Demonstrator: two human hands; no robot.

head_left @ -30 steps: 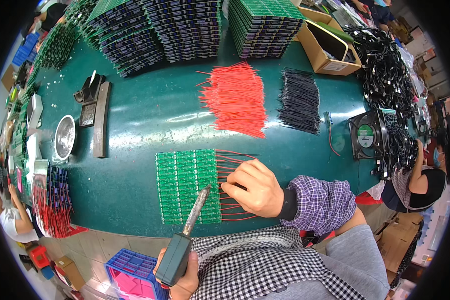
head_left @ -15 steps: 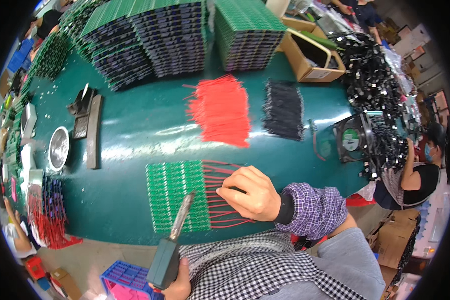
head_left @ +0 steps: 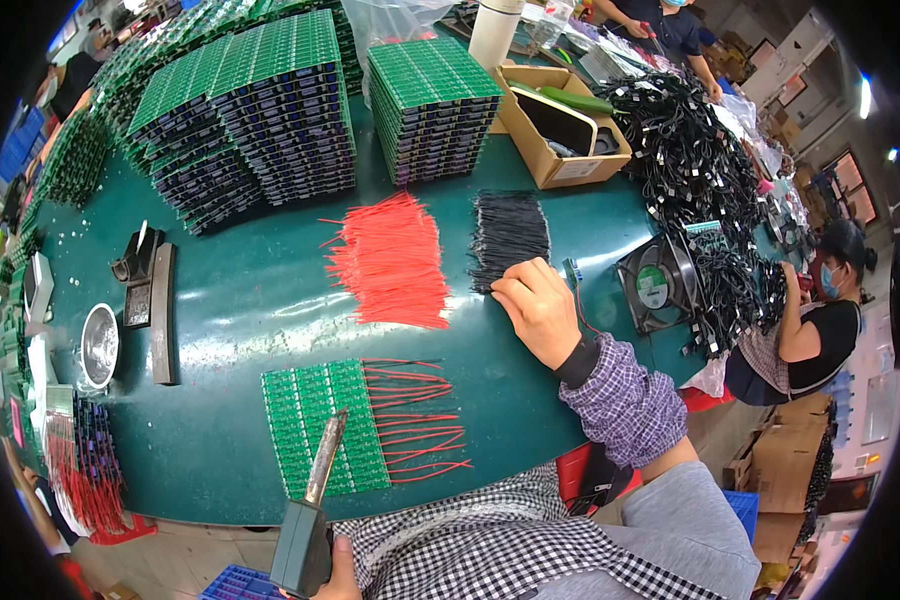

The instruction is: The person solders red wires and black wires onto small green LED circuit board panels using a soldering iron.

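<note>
My left hand [head_left: 342, 574] is wrapped round the dark green handle of a soldering iron [head_left: 301, 545] at the lower edge. Its worn metal tip rests on or just over a green circuit board panel [head_left: 310, 420]; contact is hard to tell. Red wires [head_left: 418, 435] stick out from the panel's right edge in a row. Farther right, my right hand [head_left: 540, 312] has thumb and finger pinched at the near end of a pile of black wires [head_left: 512, 232]. What exactly sits between the fingertips is mostly hidden. Left of that pile lies a heap of red wires [head_left: 390, 265].
Tall stacks of circuit boards [head_left: 280, 110] stand at the back. A cardboard box [head_left: 570, 170], a fan [head_left: 658, 285] and black cables [head_left: 685, 150] line the right. At left are a metal bowl [head_left: 99, 346] and a dark stand [head_left: 140, 275]. A masked person [head_left: 825, 320] sits at right.
My right hand has left the red wires at the panel and reached away to the black wire pile. My left hand keeps the iron over the panel. The whole view has shifted.
</note>
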